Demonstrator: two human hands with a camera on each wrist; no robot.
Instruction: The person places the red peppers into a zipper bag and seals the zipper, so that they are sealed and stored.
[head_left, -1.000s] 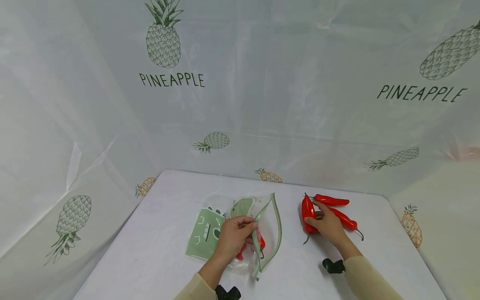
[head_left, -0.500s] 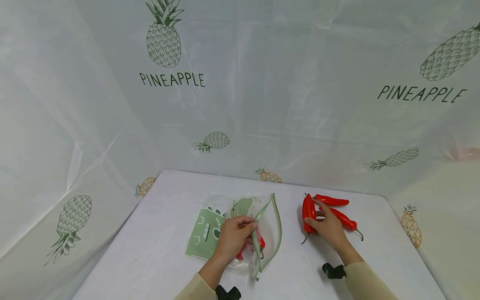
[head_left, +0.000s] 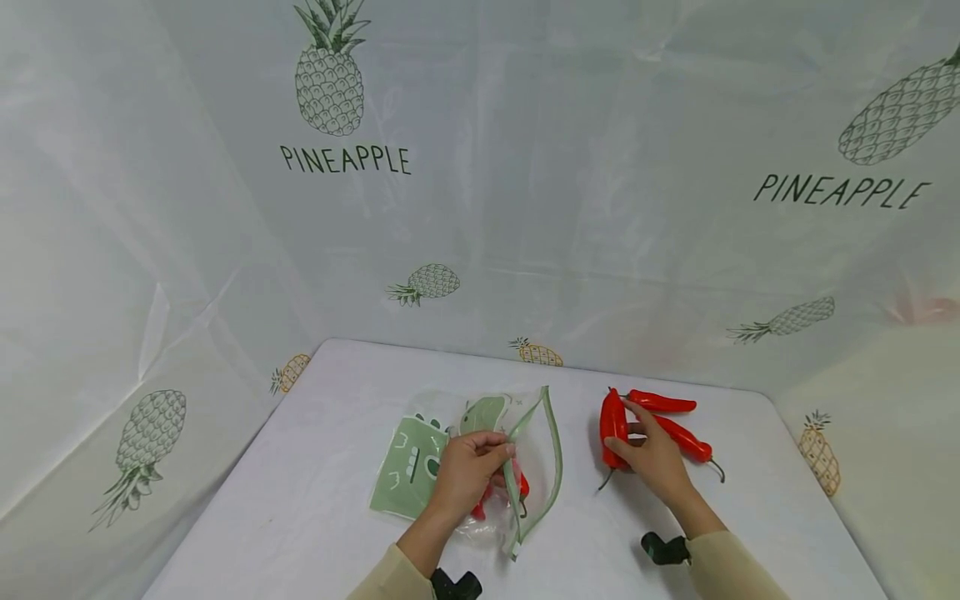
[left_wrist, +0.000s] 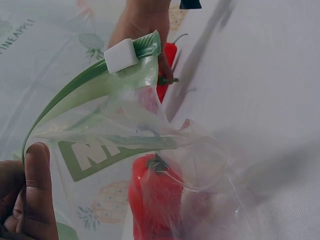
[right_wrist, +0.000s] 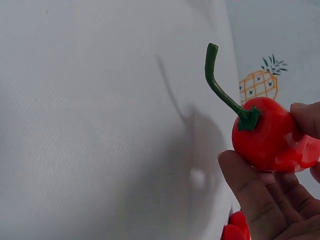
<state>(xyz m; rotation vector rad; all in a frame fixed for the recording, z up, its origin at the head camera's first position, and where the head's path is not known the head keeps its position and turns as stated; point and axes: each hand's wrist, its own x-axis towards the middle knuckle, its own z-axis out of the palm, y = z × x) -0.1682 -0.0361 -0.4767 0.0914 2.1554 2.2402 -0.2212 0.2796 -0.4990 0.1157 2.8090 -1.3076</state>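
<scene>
My left hand [head_left: 467, 473] pinches the green-edged mouth of a clear zip bag [head_left: 557, 450], whose white slider [left_wrist: 121, 56] shows in the left wrist view. The bag's mouth gapes toward the right. Inside it lies a red pepper [left_wrist: 155, 200] with a green stem, seen through the film. My right hand [head_left: 658, 460] grips a long red chili pepper [head_left: 612, 425] between thumb and fingers. In the right wrist view this chili pepper [right_wrist: 267, 135] points its curved green stem away from the hand, and its shadow falls on the white surface.
Two more red chili peppers, one at the back [head_left: 663, 402] and one farther right [head_left: 692, 443], lie beside my right hand. A green cartoon-printed packet [head_left: 397, 483] lies left of the bag on the white table [head_left: 300, 500]. Pineapple-print sheeting [head_left: 525, 250] surrounds the table.
The chili pepper in my right hand has shifted slightly left, its stem end swinging left. My left hand and the bag stay where they were.
</scene>
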